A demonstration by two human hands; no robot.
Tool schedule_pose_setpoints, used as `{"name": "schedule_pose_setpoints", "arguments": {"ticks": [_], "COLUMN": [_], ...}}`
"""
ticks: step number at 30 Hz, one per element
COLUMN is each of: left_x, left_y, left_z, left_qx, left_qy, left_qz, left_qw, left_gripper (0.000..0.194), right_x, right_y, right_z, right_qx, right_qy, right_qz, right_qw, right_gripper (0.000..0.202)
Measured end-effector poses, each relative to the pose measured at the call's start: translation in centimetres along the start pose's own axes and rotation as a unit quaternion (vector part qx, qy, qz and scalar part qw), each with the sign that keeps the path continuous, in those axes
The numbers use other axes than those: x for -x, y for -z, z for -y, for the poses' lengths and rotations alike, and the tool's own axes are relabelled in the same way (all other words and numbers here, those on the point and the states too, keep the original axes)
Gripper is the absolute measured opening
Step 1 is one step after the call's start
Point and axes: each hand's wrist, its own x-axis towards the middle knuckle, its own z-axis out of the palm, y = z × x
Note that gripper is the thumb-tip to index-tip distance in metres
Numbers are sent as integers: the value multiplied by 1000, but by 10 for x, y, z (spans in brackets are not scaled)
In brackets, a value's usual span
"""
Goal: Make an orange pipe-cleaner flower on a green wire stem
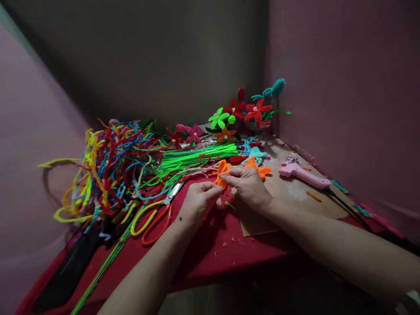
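Here, orange fuzzy loops poke up past the pinching fingers.

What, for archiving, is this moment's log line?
left hand, right hand: pinching orange petals | scissors: on red cloth | pink glue gun: on cardboard

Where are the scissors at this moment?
In the head view, the scissors lie left of centre on the red cloth, between the left hand and the tangled pile of coloured strands.
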Motion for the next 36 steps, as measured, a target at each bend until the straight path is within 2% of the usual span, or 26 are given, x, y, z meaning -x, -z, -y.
{"name": "schedule_pose_setpoints", "arguments": {"ticks": [3, 6, 9, 12, 16, 19, 20, 22, 25, 28, 36], "left_x": [-5, -15, -30, -47, -66, -73, -73, -73, -71, -70, -71], "left_y": [4, 13, 19, 20, 17, 18, 19, 21, 22, 19, 15], "left_z": [1, 3, 6, 9, 12, 15, 17, 20, 24, 24, 23], "left_qx": [18, 35, -21, -88, -138, -180, -193, -218, -253, -282, -295], "left_qy": [-20, -69, -82, -84, -84, -94, -99, -105, -111, -118, -129], "left_qz": [-20, -80, -120, -127, -124, -128, -132, -140, -134, -123, -111], "left_qw": [999, 994, 989, 984, 979, 971, 967, 960, 952, 944, 940], "left_gripper": [30, 27, 31, 37, 35, 31, 29, 29, 27, 23, 16], "right_x": [-4, -10, -15, -17, -12, -1, 3, 12, 22, 24, 24], "right_y": [3, 8, 14, 16, 10, 3, 0, -5, -11, -13, -15], "right_z": [2, 5, 5, 0, -6, -9, -10, -11, -10, -8, -12], "right_qx": [-28, -96, -123, -121, -78, 62, 120, 221, 286, 310, 316], "right_qy": [-23, -28, -19, -31, -41, 6, 31, 101, 163, 157, 173], "right_qz": [-8, -76, -141, -147, -83, 31, 80, 175, 294, 325, 335], "right_qw": [999, 992, 982, 981, 993, 998, 989, 954, 897, 879, 871], "right_gripper": [16, 29, 28, 26, 27, 29, 30, 27, 19, 19, 22]}}
